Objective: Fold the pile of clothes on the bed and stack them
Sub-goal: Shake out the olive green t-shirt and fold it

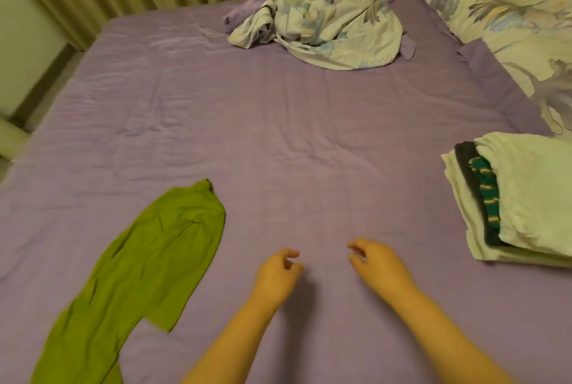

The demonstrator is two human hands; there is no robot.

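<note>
The bed (pixel 278 142) was covered by a wrinkled purple sheet. A green garment (pixel 136 278) was spread flat at its near left, and a stack of folded clothes (pixel 520 204), white with a dark and teal piece between, was set at the right edge. A crumpled floral cloth (pixel 325 27) was heaped at the far side, with floral pillows (pixel 510 18) laid along the far right.

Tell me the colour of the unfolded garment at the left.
Green garment, plain, clearest in the head view.
</note>
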